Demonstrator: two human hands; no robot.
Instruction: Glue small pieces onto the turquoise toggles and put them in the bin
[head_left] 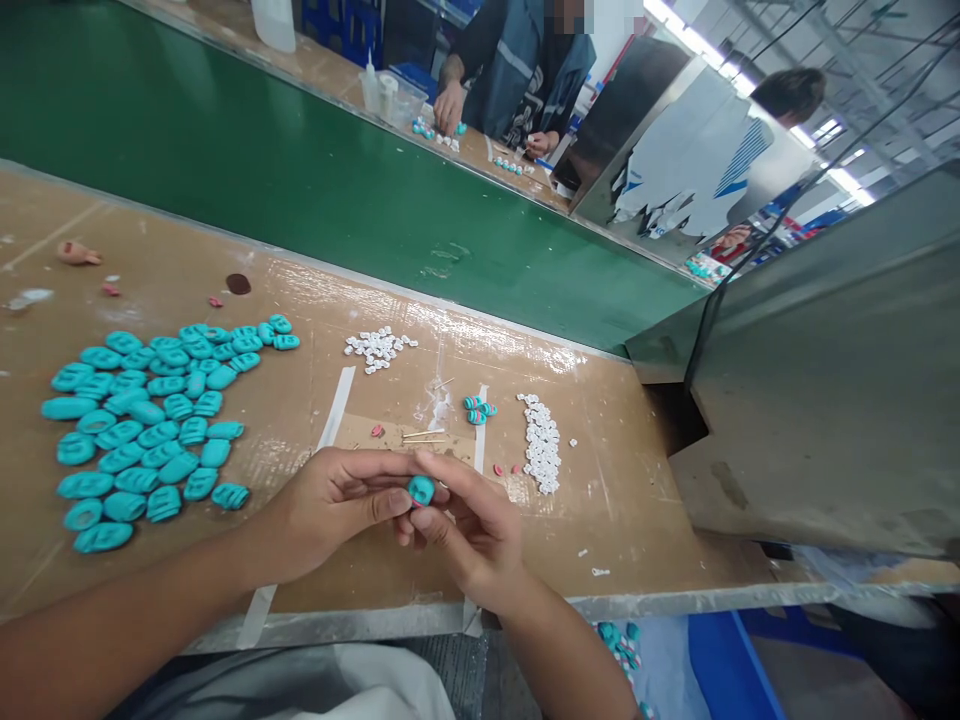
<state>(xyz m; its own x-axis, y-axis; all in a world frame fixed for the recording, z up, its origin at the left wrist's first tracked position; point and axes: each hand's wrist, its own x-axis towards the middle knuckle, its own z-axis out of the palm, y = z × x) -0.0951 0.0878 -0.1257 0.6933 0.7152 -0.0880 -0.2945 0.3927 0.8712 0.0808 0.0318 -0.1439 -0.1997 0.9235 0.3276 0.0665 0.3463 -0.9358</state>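
A small teal moulded piece (421, 489) with a pink edge underneath sits between my two hands, above the front part of the table. My left hand (339, 508) pinches it from the left with thumb and fingers. From the right, my right hand (474, 528) has its thumb and fingers closed on the same piece. Just beyond the hands lie two thin sticks (424, 436) and a little pink piece (377, 431). A small cluster of teal pieces with pink and white parts (477, 410) rests farther back.
Many teal pieces (142, 440) spread over the left of the cardboard-covered table (300, 260). Small white parts form one heap (379, 348) at the back and another (541, 445) to the right. Beyond runs a green belt (315, 150); a co-worker (517, 70) sits across. A metal box (825, 400) stands right.
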